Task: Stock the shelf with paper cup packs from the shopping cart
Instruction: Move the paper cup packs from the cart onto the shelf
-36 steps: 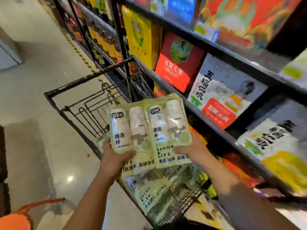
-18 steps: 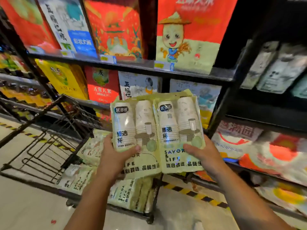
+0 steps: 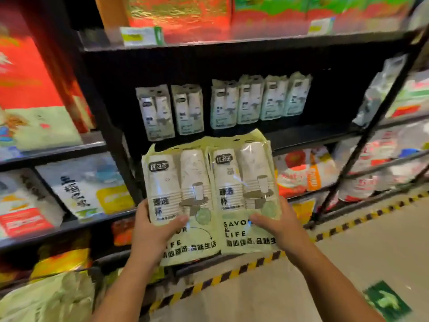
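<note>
Cart behind me, my left hand [image 3: 153, 231] and right hand [image 3: 278, 226] grip two pale-green plastic paper cup packs [image 3: 209, 196], now facing their black metal shelf [image 3: 311, 137].

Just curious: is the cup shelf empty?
No, several cup packs stand in a row on the shelf.

Pale smooth floor [image 3: 348, 263], near right. Yellow-black striped tape [image 3: 232, 275] along the rack bases. Green floor sticker [image 3: 386, 303], near right. Black metal rack [image 3: 58, 226] at left holds printed bags [image 3: 88, 187]. Light warm, dim.
</note>
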{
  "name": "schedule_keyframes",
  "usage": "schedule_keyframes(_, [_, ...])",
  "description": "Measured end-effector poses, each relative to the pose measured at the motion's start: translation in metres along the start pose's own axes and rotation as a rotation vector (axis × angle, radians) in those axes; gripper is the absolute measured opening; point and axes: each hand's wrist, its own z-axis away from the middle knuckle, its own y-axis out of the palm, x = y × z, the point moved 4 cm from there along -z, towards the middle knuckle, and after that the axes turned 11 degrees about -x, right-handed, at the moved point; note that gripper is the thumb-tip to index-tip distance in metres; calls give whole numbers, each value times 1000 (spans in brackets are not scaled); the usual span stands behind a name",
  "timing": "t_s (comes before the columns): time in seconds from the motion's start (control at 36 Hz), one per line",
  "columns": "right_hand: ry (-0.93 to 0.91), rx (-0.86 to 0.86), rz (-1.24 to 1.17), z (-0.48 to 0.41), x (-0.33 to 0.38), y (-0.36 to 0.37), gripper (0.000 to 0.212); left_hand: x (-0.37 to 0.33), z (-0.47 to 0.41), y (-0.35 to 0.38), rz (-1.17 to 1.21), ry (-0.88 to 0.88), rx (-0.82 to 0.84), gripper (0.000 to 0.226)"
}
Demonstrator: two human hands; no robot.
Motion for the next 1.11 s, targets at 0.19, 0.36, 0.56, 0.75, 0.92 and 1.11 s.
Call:
schedule_keyframes(0.19, [-10,-244,-62,-15,-2,-190,75,-28,54,190,53,36,231,95])
schedule_keyframes(0.36, [-5,-425,-103,-22,-6,-295,79,-46,83,309,72,88,366,90])
schedule_keyframes(0.56, [13,-507,-149,-50,-14,-356,64,-56,79,396,96,75,470,100])
schedule_keyframes(0.75, [47,-546,-128,-106,-23,-382,53,-46,48,464,124,35,522,91])
schedule_keyframes(0.92, [59,-547,-85,-183,-23,-396,69,-51,-9,533,167,15,575,82])
schedule_keyframes(1.11, [58,-608,-42,-292,1,-404,69,-81,-99,612,231,58,626,101])
